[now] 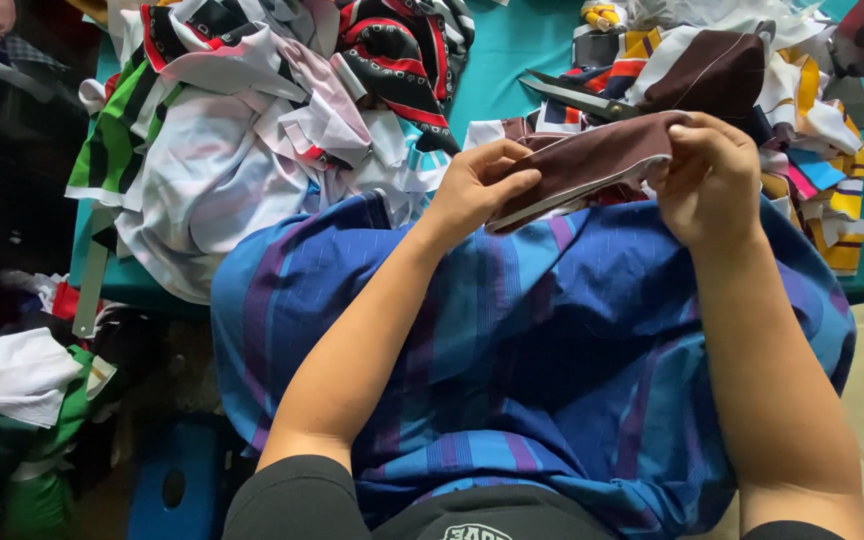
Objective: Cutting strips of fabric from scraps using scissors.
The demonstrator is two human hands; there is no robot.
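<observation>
My left hand (pixel 477 185) and my right hand (pixel 712 175) both grip a folded dark brown strip of cloth (pixel 592 160) with a white edge, held between them above my lap. A blue and purple striped cloth (pixel 532 340) covers my lap under both forearms. Large scissors (pixel 582 98) lie on the teal table (pixel 512 50) just behind the brown strip.
A heap of white, pink, green and black-red fabric pieces (pixel 252 120) fills the table's left half. Brown, yellow and white scraps (pixel 802 110) pile at the right. More cloth in green and white (pixel 22 390) lies on the floor at left, next to a blue stool (pixel 177 480).
</observation>
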